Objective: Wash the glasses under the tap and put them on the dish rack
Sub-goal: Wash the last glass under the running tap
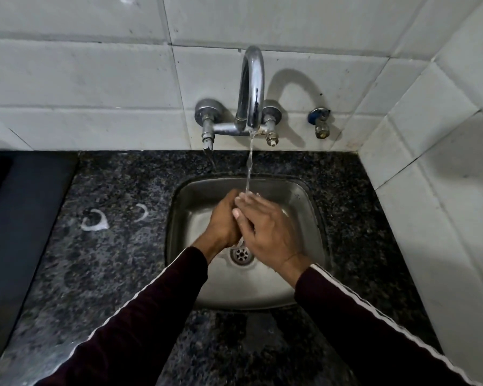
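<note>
Sink (299,288), back right of bench (117,263): tap (251,87) running. Left hand (224,222) curled, right hand (265,232) pressed over it under the stream; whether they grip anything cannot be told. No glass or dish rack visible. Step apparently rinsing; next calls for locating a glass.

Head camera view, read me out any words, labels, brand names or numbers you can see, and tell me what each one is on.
There is no readable text in this view.
Tap: bare chrome, no brand mark visible.
Small blue valve: no lettering legible.
Wall tiles, granite counter, sink: no print.
Sleeves: a white stripe only, no logo.
White ring marks on the counter are residue, not writing.
</note>
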